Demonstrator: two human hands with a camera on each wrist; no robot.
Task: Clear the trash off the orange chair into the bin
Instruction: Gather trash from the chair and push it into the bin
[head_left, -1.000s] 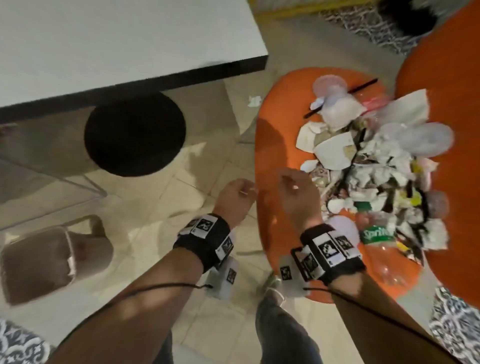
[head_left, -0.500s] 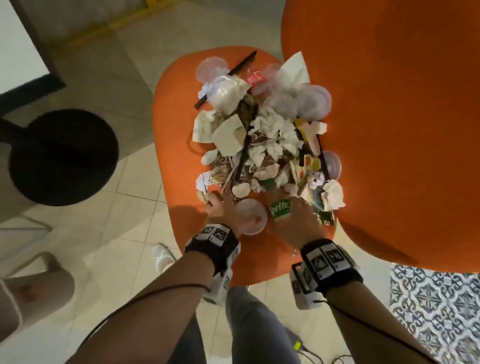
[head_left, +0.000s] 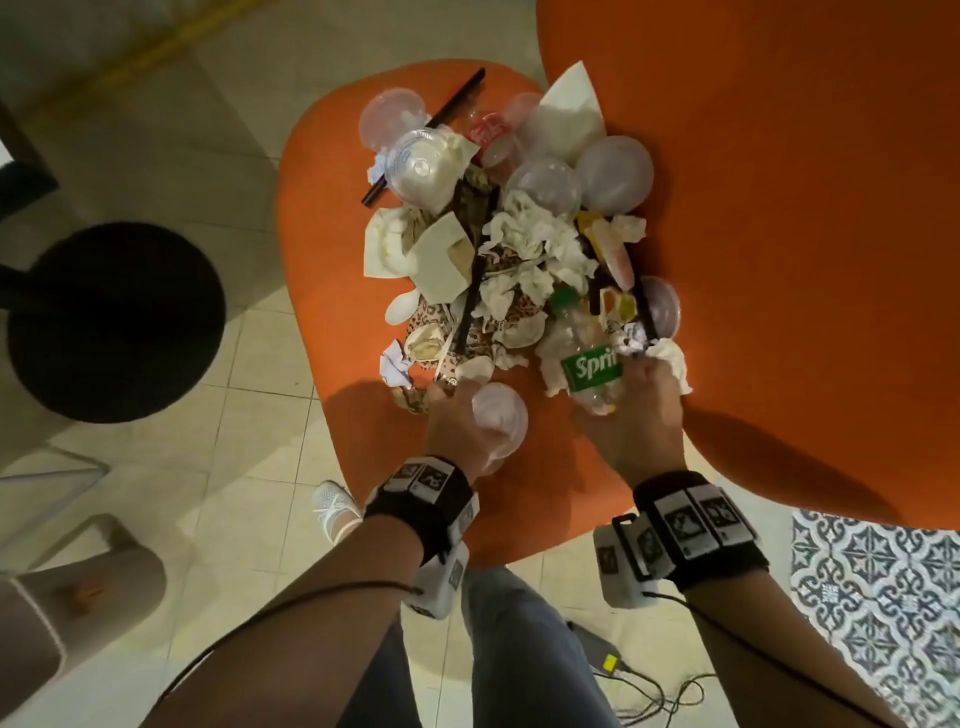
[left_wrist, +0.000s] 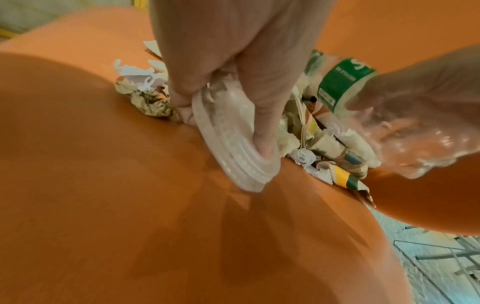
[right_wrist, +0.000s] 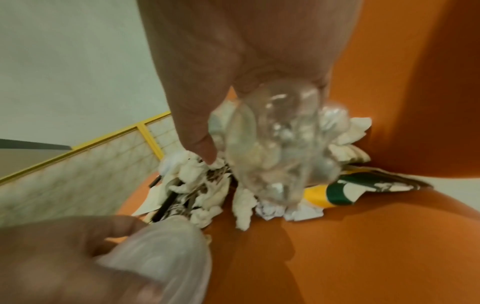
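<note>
The orange chair's seat (head_left: 332, 218) carries a heap of trash (head_left: 519, 249): crumpled napkins, clear lids and cups, black straws, wrappers. At the heap's near edge my left hand (head_left: 452, 410) pinches a clear plastic lid (head_left: 501, 418) and tilts it up on edge; the left wrist view shows the lid (left_wrist: 233, 148) between thumb and fingers of the left hand (left_wrist: 223, 115). My right hand (head_left: 639, 400) grips a crushed clear Sprite bottle (head_left: 592, 369) by its lower body. In the right wrist view, the right hand (right_wrist: 262, 117) holds the bottle (right_wrist: 272, 152) above napkins.
The chair's orange back (head_left: 779, 208) rises to the right of the heap. A black round base (head_left: 114, 322) stands on the tiled floor to the left and a beige container (head_left: 78, 597) at lower left. A patterned rug (head_left: 883, 597) and cables (head_left: 649, 686) lie lower right.
The head view swung from the floor and table onto the chair. Both hands moved from the seat's near edge to the heap; the left took the lid, the right the bottle.
</note>
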